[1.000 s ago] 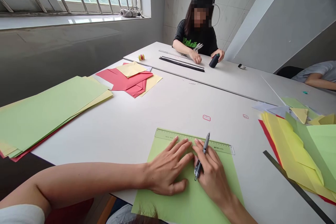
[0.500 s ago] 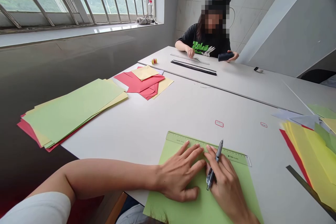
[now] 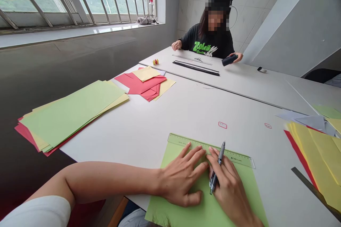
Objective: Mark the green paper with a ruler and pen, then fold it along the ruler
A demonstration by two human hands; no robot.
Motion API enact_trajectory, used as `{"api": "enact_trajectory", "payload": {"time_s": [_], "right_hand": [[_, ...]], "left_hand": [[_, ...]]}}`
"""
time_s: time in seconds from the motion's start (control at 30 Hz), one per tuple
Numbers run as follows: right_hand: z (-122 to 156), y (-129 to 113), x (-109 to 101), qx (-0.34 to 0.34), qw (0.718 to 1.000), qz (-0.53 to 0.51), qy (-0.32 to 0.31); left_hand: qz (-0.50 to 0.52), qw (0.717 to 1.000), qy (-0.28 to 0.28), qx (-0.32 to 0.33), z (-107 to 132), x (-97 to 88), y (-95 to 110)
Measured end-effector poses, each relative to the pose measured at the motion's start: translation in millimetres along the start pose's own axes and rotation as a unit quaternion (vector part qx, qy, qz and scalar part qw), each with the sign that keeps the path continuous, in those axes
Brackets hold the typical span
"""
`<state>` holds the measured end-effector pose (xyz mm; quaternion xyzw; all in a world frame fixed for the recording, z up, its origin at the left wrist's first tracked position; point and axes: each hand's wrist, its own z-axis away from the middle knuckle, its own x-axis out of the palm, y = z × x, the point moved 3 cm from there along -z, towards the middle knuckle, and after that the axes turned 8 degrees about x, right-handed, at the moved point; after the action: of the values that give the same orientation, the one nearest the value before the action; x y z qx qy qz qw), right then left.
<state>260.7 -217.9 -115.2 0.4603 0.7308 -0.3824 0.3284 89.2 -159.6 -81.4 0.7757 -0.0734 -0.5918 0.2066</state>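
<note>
Pressing flat on the green sheet (image 3: 172,158), our left hand (image 3: 183,181) lies palm down with its fingers spread, the fingertips reaching onto the near edge of the ruler (image 3: 237,158). Our right hand (image 3: 229,184) sits just beside it, so close that the two nearly touch. It pinches a pen (image 3: 220,156) between its fingers while its fingertips rest on the ruler as well. The pen points away from us and crosses the ruler almost squarely; we cannot tell which end carries the nib.

The ruler lies directly ahead of both hands, touching their fingertips, along the far edge of the green sheet. Its long axis runs left to right across our reach, the right end slanting a little toward us. Both hands bear on its middle. The longer bare stretch lies beyond our right hand, a shorter one beyond our left. The green sheet runs back under both palms and past the near edge of the tabletop (image 3: 173,113).

Well apart to the left of our left hand lies a stack of coloured sheets (image 3: 71,113), with loose red and yellow pieces (image 3: 145,83) farther ahead. Well to the right of our right hand sits a pile of yellow sheets (image 3: 319,149), a dark strip (image 3: 311,189) at its near side. Far ahead, another person (image 3: 210,44) holds a dark object (image 3: 229,60).
</note>
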Motion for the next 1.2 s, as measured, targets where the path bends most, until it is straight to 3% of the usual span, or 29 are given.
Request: {"api": "enact_trajectory", "payload": {"time_s": [0.6,0.83,1.03,1.2], "right_hand": [[-3,-4,-3,0.004,1.0,0.007,-0.004],[-3,-6,-1,0.003,1.0,0.027,-0.007],[-6,-10,-2,0.006,0.999,0.048,-0.008],[-6,-11,-1,0.01,0.998,0.061,-0.024]], "left_hand": [[0.014,1.0,-0.005,0.0,0,-3.0,0],[0.019,1.0,-0.02,-0.011,-1,-11.4,3],[0.007,0.997,-0.067,-0.027,-4,-14.3,2],[0.009,0.998,-0.065,-0.022,-4,-13.3,1]]}}
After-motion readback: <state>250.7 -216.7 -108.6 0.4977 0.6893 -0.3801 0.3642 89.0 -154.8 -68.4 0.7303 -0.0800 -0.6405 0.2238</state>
